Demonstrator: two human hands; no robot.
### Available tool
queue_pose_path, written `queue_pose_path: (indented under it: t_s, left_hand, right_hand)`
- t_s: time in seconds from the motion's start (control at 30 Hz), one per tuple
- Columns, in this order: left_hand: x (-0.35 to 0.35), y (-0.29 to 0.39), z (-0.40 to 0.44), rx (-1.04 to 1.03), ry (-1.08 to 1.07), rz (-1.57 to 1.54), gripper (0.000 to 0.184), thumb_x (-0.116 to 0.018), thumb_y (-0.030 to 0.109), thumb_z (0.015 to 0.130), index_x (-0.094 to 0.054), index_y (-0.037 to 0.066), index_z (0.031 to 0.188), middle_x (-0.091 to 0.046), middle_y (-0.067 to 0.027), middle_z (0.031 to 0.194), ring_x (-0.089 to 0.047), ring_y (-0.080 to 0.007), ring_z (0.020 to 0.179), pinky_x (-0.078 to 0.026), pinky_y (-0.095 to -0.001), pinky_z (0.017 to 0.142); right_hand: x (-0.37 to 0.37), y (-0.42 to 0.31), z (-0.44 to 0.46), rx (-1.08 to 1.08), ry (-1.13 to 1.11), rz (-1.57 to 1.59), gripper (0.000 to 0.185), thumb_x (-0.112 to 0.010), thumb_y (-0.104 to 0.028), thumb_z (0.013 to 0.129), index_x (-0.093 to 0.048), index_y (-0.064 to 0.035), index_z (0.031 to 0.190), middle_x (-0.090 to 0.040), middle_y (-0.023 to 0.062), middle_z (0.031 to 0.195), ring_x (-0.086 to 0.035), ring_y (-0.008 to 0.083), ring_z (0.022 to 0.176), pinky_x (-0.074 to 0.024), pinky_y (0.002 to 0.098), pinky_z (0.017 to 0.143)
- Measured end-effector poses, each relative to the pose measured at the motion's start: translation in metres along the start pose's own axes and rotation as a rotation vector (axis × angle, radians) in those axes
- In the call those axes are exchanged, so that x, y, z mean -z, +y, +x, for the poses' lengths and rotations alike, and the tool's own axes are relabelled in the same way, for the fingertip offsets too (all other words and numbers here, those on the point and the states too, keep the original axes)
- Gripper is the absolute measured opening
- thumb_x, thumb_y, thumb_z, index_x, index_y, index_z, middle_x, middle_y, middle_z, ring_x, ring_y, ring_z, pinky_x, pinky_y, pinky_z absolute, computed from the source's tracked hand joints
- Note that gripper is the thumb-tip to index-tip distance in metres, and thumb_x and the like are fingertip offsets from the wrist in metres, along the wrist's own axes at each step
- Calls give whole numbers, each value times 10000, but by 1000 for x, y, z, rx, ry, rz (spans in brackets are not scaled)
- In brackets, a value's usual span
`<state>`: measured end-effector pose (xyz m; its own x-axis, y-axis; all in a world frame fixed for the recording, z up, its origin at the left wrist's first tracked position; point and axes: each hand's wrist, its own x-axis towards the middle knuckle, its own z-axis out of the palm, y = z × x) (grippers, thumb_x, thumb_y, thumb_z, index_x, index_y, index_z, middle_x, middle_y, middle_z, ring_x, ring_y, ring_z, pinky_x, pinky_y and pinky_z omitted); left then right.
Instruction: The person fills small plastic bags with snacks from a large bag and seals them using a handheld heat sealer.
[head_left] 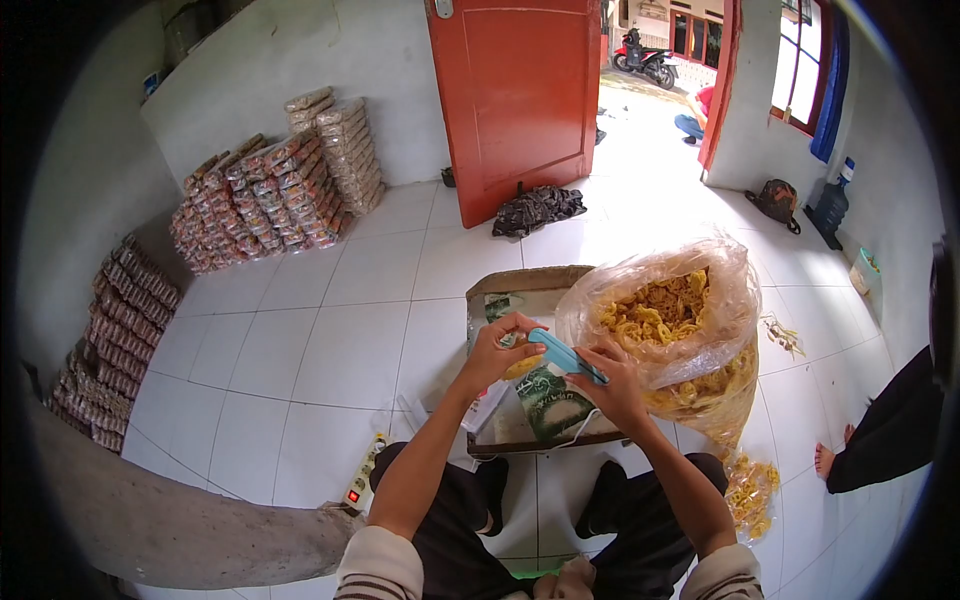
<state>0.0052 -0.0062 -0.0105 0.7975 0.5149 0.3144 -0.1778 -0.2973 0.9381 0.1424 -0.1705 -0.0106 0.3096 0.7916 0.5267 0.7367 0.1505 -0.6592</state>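
Observation:
A light-blue hand sealer point(566, 358) is held slantwise over a shallow cardboard box. My right hand point(615, 380) is closed around its lower right end. At the upper left end, the fingers of my left hand point(500, 350) pinch together at the sealer's tip. Just under them hangs what looks like a small clear bag of yellow snacks point(522, 368), mostly hidden by my fingers. A white cord point(583, 428) curves below my right hand. Green printed sheets or bags point(548, 405) lie in the cardboard box point(473, 330).
A large clear sack of yellow snacks point(735, 340) stands right of the box, with a smaller bag point(752, 495) below it. A power strip point(362, 474) lies left. Stacked packs point(265, 205) line the wall. A person's bare foot point(824, 460) shows at right; a red door point(520, 100) stands ajar.

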Motion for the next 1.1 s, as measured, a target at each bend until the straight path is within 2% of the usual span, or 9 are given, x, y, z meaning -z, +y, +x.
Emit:
queue_pose_path:
  t_s: [0.33,0.4,0.53,0.63,0.7,0.83,0.9,1.0,1.1]
  left_hand:
    - [-1,-7,2,-23,-4,-34,187,-712,102,733,-600,50,873,-622,0,913,-472,-39,779,-384,-202,725]
    - [-1,-8,2,-4,1,-14,185,-714,105,732,-600,49,866,-626,1,907,-479,-38,786,-392,-207,724]
    - [-2,-6,1,5,-27,-63,214,-711,105,736,-590,49,903,-604,13,929,-484,-39,776,-395,-210,711]
    - [-5,-5,1,-77,4,-124,217,-652,152,804,-532,58,959,-554,16,919,-479,-40,769,-399,-213,695]
    - [-4,-6,3,86,55,-350,212,-562,228,878,-453,71,971,-503,1,895,-468,-45,770,-398,-205,684]
    - [-2,-19,6,52,25,-233,205,-485,273,918,-408,84,938,-485,-10,861,-464,-54,752,-392,-189,662]
    - [-4,-26,8,-76,89,-309,193,-478,254,921,-409,74,920,-492,-25,860,-493,-65,738,-404,-180,654]
    - [4,-36,7,-24,254,-309,178,-473,228,923,-418,59,912,-504,-45,867,-528,-84,746,-433,-197,661]
    - [18,-47,3,-34,473,-154,202,-457,237,927,-419,39,921,-514,-72,869,-587,-139,734,-473,-246,667]
  right_hand:
    - [-2,2,-2,1,16,-15,391,-735,-100,663,-605,35,1006,-574,141,878,-558,252,815,-441,317,684]
    - [-3,2,-3,-16,5,11,370,-720,-147,690,-607,-19,1019,-549,122,863,-522,263,804,-432,339,692]
    - [-3,4,-4,-9,15,23,366,-718,-150,692,-609,-19,1016,-546,121,857,-522,262,800,-431,338,689]
    - [-5,5,-4,-62,14,37,388,-724,-128,679,-607,26,1015,-578,140,872,-553,248,811,-437,316,692]
    - [-5,5,-2,-83,-4,36,394,-717,-168,693,-608,24,1019,-571,128,860,-557,229,811,-440,312,681]
    - [-9,10,-2,-190,-44,64,420,-706,-198,716,-592,19,1058,-561,108,882,-560,193,796,-455,299,664]
    - [-17,19,-4,-254,-51,197,447,-702,-208,730,-571,15,1095,-540,96,894,-559,163,782,-472,289,650]
    - [-32,36,-5,-338,17,287,521,-727,-277,708,-553,-13,1123,-527,113,943,-557,182,771,-471,290,635]
    - [-47,42,-9,-472,1,141,525,-732,-274,695,-550,-3,1106,-516,126,951,-553,225,793,-472,312,693]
